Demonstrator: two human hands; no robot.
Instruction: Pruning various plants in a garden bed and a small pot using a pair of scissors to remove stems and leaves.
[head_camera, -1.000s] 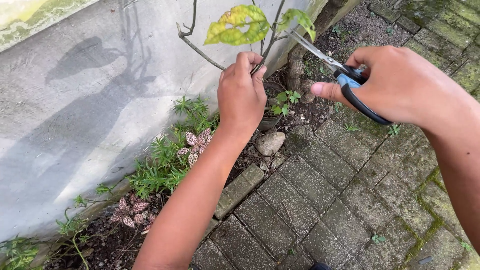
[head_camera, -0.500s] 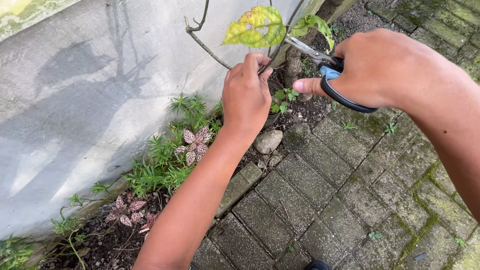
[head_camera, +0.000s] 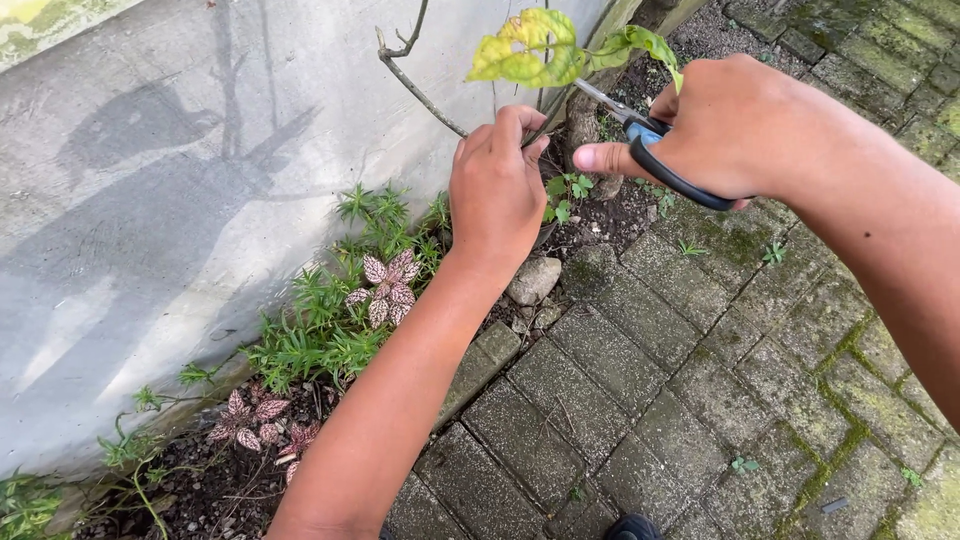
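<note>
Left hand pinching a thin stem, right hand gripping blue-handled scissors, blades by a yellowed leaf, grey wall behind

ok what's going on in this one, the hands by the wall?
A person is working on a thin-stemmed plant beside a grey wall. The left hand pinches a thin stem of the plant. The right hand holds scissors with blue-and-black handles, their blades pointing at the stems just under a yellowing leaf. Whether the blades are already on a stem is hidden by the leaf. Below lie mossy paving bricks, a stone and small pink-spotted plants.
</note>
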